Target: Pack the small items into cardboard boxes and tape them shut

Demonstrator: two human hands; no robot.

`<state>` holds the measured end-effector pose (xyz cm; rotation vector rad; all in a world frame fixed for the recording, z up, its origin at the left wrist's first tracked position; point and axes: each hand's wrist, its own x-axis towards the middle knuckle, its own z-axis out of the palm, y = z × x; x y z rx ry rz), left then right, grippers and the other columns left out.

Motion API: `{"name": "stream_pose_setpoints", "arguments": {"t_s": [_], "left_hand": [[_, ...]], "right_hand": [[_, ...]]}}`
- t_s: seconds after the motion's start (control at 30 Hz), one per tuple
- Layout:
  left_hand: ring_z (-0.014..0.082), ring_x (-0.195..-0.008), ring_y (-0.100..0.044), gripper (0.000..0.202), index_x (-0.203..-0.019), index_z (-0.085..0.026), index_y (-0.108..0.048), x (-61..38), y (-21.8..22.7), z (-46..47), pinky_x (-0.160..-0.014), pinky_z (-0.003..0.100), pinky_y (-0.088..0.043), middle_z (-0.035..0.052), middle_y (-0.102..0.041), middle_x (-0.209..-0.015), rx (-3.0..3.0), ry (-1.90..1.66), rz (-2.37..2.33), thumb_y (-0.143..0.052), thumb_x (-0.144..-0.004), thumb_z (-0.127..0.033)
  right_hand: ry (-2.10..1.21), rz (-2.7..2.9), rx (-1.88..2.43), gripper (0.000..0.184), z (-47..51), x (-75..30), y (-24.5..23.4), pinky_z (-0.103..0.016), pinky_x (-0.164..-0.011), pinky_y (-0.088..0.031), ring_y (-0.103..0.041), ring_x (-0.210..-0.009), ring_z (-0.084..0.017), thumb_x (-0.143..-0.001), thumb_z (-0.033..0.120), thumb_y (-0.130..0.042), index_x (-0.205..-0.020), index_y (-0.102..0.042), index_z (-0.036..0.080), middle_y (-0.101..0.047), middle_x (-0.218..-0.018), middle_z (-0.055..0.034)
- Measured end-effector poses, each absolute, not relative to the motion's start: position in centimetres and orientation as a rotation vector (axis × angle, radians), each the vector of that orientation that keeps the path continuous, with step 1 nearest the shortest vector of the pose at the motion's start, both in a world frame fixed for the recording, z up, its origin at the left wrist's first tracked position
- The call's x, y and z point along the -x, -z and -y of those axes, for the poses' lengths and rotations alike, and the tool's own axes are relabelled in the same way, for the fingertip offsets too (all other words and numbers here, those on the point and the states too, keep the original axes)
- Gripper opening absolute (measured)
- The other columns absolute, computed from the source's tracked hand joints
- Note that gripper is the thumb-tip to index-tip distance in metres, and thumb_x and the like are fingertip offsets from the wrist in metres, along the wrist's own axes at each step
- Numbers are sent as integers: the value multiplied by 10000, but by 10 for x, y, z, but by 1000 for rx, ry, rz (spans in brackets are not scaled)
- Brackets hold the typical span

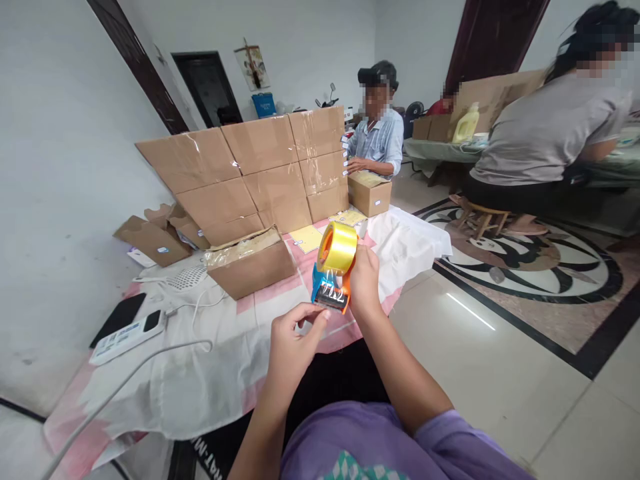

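My right hand [364, 280] is closed round the handle of a blue and orange tape dispenser [331, 287] that carries a yellow tape roll [338, 247], held up in front of me. My left hand [293, 340] is just below and left of it, thumb and forefinger pinched at the loose clear tape end by the dispenser's blade. Behind them on the cloth-covered table [200, 373] lies a cardboard box [250, 263] with a taped top.
Stacked sealed cartons [250, 177] stand at the table's far end, with flattened boxes [157, 237] to the left. A white power strip [127, 337] with cables and a black phone [119, 319] lie at the left. One person sits behind a small box [370, 193]; another sits at the right.
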<state>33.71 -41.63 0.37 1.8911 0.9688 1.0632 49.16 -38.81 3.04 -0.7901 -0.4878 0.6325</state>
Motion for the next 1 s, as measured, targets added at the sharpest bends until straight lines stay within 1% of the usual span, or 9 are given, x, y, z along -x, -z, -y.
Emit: {"name": "stream_pose_setpoints", "arguments": {"t_s": [0.17,0.33,0.47,0.57,0.63,0.73,0.83,1.0], "left_hand": [[125,-698,-616,138,-813,-203,-750,-336,-5,420,-663,239,-419,-14,-747,-768,-1896,-1077,-984,-675,-858,-310],[126,-684,-624,188,-804,-215,-720,-334,0,420,-672,232,-434,-24,-731,-738,-2024,-1103,-1029,-638,-901,-353],[145,-691,-643,220,-826,-232,-714,-337,11,417,-672,243,-451,-18,-734,-760,-2103,-1197,-1078,-612,-914,-407],[164,-712,-653,231,-833,-238,-716,-341,17,417,-676,254,-461,-5,-736,-774,-2108,-1252,-1086,-601,-908,-424],[166,-700,-638,253,-817,-235,-711,-341,18,417,-676,258,-459,-1,-723,-758,-2077,-1216,-1068,-595,-907,-441],[168,-689,-616,283,-787,-221,-688,-341,17,416,-674,259,-452,2,-700,-726,-1968,-1091,-1009,-646,-865,-490],[178,-714,-614,307,-774,-207,-664,-340,18,414,-692,262,-451,11,-697,-736,-1848,-1017,-980,-691,-821,-510],[173,-689,-561,325,-719,-200,-611,-340,23,411,-667,256,-430,1,-631,-680,-1772,-987,-988,-679,-818,-501]], "right_hand": [[-650,462,806,308,391,-488,-28,-228,-505,-381,-467,-551,-103,-888,449,-578,-707,-495,214,-502,-634,56],[-650,405,864,302,394,-486,-29,-232,-518,-392,-473,-562,-110,-881,475,-585,-745,-527,212,-505,-653,53],[-619,446,877,366,397,-487,-30,-236,-496,-361,-430,-532,-107,-916,516,-538,-709,-492,217,-465,-616,58],[-589,432,893,382,398,-487,-27,-240,-497,-358,-412,-530,-107,-921,543,-532,-723,-495,217,-460,-616,58],[-580,418,892,380,399,-487,-24,-240,-509,-371,-435,-553,-112,-915,554,-538,-746,-506,215,-486,-644,52],[-583,422,904,377,400,-486,-20,-246,-525,-389,-467,-588,-125,-914,560,-525,-767,-516,213,-506,-676,40],[-553,445,934,387,400,-484,-19,-251,-521,-373,-439,-588,-125,-922,562,-509,-751,-503,215,-474,-670,41],[-551,480,970,412,401,-480,-20,-262,-515,-336,-385,-581,-124,-933,578,-494,-728,-471,222,-415,-656,49]]}}
